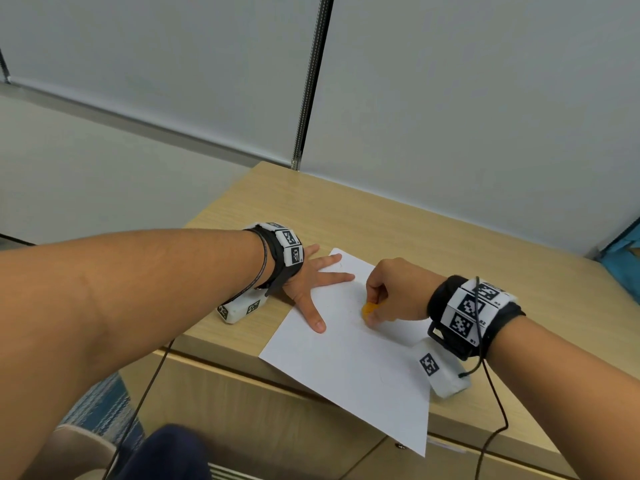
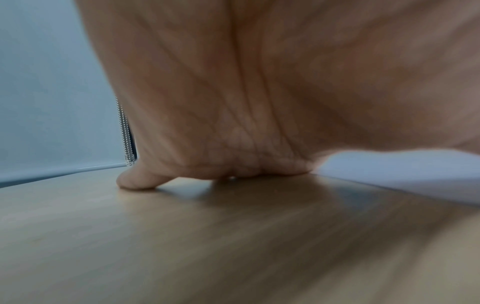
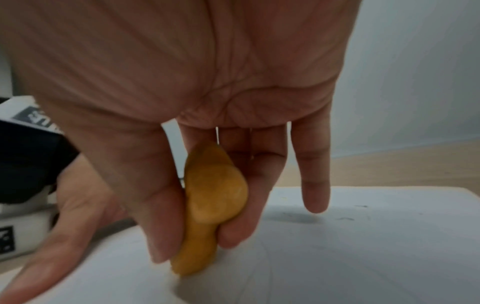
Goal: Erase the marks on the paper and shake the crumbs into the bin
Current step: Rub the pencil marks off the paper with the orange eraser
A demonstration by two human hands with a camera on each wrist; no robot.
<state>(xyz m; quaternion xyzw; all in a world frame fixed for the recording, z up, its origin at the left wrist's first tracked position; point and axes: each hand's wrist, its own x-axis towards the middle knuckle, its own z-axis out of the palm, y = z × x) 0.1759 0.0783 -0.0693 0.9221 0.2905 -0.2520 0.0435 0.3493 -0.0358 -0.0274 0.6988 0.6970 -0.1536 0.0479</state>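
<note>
A white sheet of paper (image 1: pixel 349 355) lies on the wooden desk (image 1: pixel 346 216), its near corner hanging over the front edge. My left hand (image 1: pixel 317 282) lies flat with spread fingers on the paper's left edge. My right hand (image 1: pixel 388 292) pinches a soft orange eraser (image 1: pixel 369 310) between thumb and fingers, its tip pressed on the paper near the middle. In the right wrist view the eraser (image 3: pixel 210 205) touches the paper (image 3: pixel 363 246), and faint pencil marks (image 3: pixel 348 219) show behind it. The left wrist view shows my palm (image 2: pixel 259 102) down on the desk (image 2: pixel 182 236). No bin is in view.
The desk stands against a wall with white blinds (image 1: pixel 450 98). Cables (image 1: pixel 498 410) run from both wrist cameras over the front edge. A dark knee (image 1: pixel 166 452) and a chair seat (image 1: pixel 79 448) sit below at the left. A blue object (image 1: pixel 623 258) lies at the far right.
</note>
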